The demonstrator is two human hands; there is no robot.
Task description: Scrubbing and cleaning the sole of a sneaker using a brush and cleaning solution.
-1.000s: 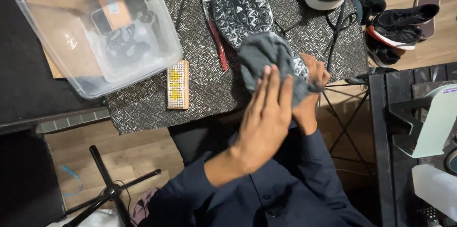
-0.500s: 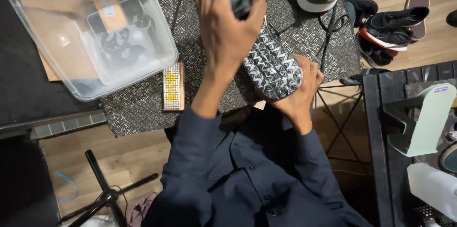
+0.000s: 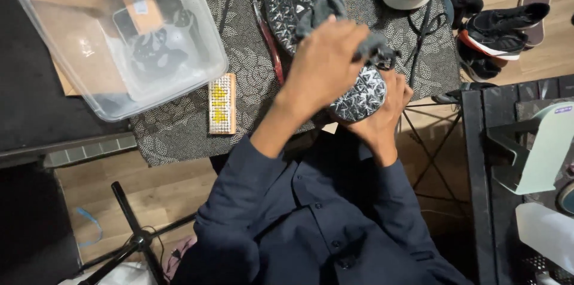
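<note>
grey cloth under left hand fingers, on shoe sole.

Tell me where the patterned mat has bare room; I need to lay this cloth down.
Bare mat lies below the clear bin, left of the wooden brush; a narrower strip runs between that brush and the toothbrush. It is crowded around the sole, where the left hand presses the grey cloth and the right hand grips.

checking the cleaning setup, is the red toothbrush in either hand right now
No, the red toothbrush lies on the patterned mat, while the left hand presses a grey cloth on the shoe sole.
</note>
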